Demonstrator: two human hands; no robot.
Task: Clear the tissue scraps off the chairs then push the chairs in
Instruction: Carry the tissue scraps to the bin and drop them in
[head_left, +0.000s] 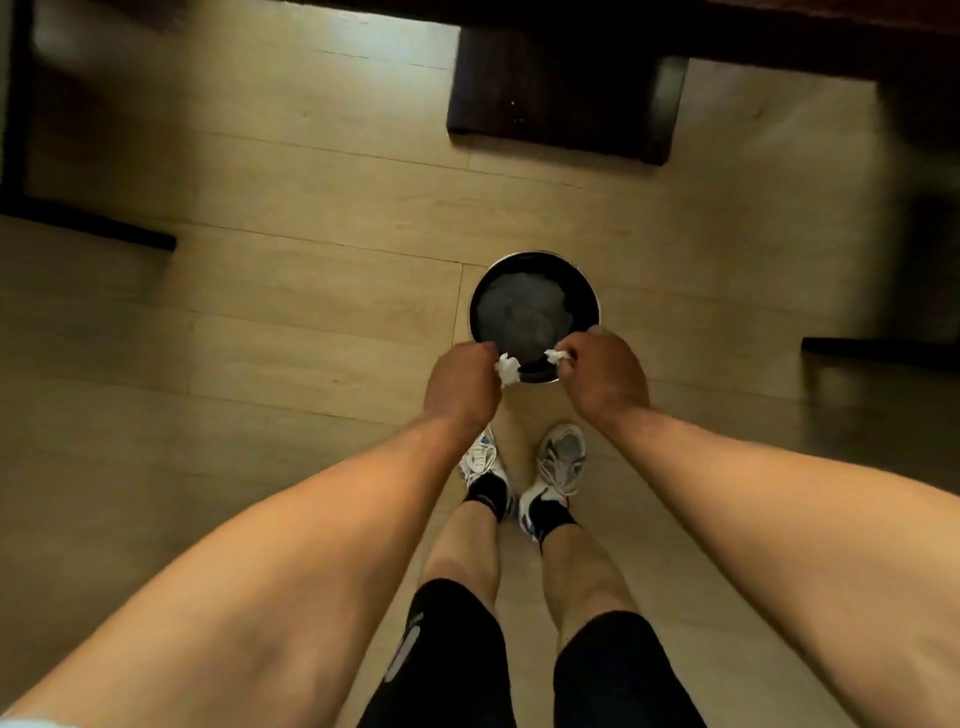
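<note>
Status: collection stage appears complete for these scraps; disposal is in hand, and pushing the chairs in is not yet done. The left hand (460, 387) pinches a crumpled white tissue scrap (507, 369), and the right hand (605, 376) pinches a smaller tissue scrap (557, 356). Both scraps hang over the near rim of the round bin (592, 301) on the floor. The dark blurred shapes at the frame edges are probably chair legs (558, 88).
</note>
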